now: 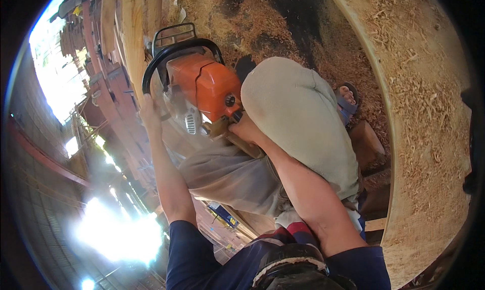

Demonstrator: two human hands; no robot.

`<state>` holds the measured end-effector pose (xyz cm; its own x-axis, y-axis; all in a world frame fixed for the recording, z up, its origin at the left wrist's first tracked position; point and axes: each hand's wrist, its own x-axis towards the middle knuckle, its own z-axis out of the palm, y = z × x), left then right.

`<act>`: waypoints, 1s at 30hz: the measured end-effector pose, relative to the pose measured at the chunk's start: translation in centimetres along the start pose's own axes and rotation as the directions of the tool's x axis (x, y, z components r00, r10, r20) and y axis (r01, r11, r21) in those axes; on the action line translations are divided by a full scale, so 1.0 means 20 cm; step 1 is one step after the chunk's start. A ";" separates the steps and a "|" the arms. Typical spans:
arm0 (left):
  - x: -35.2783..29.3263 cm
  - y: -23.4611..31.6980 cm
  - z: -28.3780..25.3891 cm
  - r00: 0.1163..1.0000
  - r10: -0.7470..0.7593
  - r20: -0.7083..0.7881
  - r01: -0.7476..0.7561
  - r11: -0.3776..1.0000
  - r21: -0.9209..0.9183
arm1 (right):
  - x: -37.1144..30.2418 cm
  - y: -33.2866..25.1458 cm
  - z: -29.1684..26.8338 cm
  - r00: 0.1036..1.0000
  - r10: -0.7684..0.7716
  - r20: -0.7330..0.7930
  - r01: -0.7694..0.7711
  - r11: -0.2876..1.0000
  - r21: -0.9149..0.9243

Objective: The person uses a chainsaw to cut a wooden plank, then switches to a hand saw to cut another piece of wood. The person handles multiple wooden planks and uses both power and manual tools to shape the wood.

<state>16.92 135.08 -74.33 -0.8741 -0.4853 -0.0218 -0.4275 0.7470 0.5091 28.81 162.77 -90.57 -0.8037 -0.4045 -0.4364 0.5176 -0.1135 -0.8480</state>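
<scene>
Grip: left hand (148, 110) wrapped round the front handle (162, 53), right hand (243, 129) clasping the rear handle (248, 147) of an orange chainsaw (204, 83), upper left of centre; probably heavy, rigid, best held by both handles. Beyond: bent knee (288, 88), shavings (262, 17), broad board (414, 219) at right.

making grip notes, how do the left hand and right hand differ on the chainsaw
The left hand is at the black front handlebar; the right hand is at the rear of the chainsaw.
The left hand is clear of the legs; the right hand is close beside the bent knee.
Both hold the chainsaw.
</scene>
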 end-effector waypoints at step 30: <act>0.31 -0.18 -0.01 0.988 0.154 -0.003 -0.151 0.972 0.181 | 0.35 0.04 0.15 0.907 0.300 0.296 -0.358 0.919 0.165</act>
<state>13.16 129.19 -76.12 -0.9288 -0.3657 0.0597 -0.3252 0.8817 0.3418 24.37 157.16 -93.39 -0.4866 -0.6697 -0.5611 0.8117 -0.1089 -0.5739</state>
